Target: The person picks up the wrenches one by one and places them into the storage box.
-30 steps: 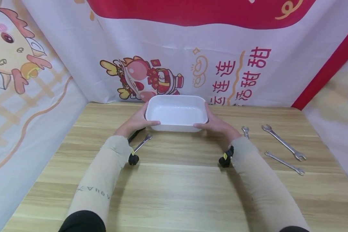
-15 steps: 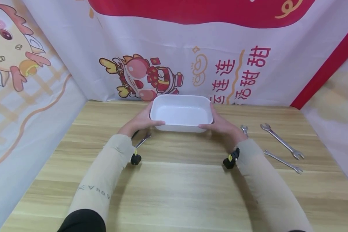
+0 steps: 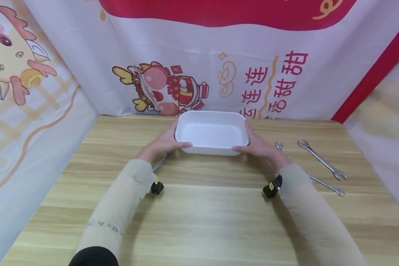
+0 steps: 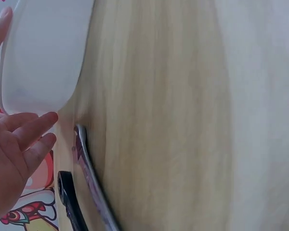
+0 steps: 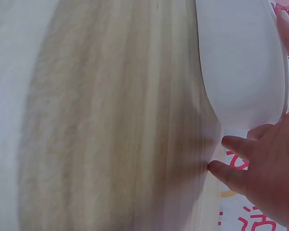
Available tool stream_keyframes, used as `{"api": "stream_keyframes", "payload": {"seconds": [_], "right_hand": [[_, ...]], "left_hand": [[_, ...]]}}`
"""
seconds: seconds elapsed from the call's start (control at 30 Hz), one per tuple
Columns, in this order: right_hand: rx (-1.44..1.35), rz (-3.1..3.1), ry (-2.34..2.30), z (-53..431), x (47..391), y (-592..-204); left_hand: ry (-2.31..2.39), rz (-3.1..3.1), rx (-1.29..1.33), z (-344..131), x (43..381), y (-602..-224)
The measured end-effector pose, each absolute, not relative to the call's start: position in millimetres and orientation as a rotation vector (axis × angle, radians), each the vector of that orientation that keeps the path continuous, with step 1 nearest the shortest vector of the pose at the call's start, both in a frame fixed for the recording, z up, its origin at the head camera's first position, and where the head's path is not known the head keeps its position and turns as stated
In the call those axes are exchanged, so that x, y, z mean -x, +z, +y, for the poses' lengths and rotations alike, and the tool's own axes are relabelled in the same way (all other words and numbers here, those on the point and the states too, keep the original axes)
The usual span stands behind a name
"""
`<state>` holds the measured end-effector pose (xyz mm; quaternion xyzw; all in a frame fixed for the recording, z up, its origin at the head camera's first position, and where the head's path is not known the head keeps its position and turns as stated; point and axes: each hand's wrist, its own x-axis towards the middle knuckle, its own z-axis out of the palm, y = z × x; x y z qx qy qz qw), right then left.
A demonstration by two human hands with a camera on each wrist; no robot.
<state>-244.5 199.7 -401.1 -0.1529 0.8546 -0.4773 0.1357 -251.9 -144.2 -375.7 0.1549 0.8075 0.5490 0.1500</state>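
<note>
A white rectangular container (image 3: 212,135) with rounded corners is held between both hands near the back of the table. Its open top faces up, and I see nothing inside. My left hand (image 3: 164,142) grips the left end, with the thumb along the front wall. On the right end, my right hand (image 3: 259,146) holds it in a mirrored way. The left wrist view shows the container's wall (image 4: 45,57) and the left hand's fingers (image 4: 36,127) spread by its end. In the right wrist view, fingers (image 5: 231,175) reach past its corner. Whether its base touches the table cannot be told.
Several wrenches lie on the wooden table (image 3: 212,221). A large wrench (image 3: 322,160) and a smaller wrench (image 3: 326,184) are at right; another wrench (image 3: 279,146) is partly behind the right arm. Near the left wrist lie a wrench (image 4: 94,180) and a black-handled tool (image 4: 71,199). A printed cloth (image 3: 186,44) hangs behind.
Both hands have shifted right with the container, and slightly toward me at the end. The left hand and arm now cover more of the dark tool. The grip looks the same.
</note>
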Motion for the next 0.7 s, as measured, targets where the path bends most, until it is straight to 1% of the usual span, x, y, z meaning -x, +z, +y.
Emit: {"api": "stream_keyframes", "payload": {"seconds": [0.23,0.4,0.7], "right_hand": [[0.427,2.474,-1.34,205,234,-400],[0.367,2.46,-1.3,209,226,-399],[0.305,2.437,-1.217,214,211,-393]], "left_hand": [[1.51,2.402,-0.423,-142,248,-388],[1.456,2.45,-0.49,-143,247,-397],[1.358,2.469,-0.502,-144,235,-398]]}}
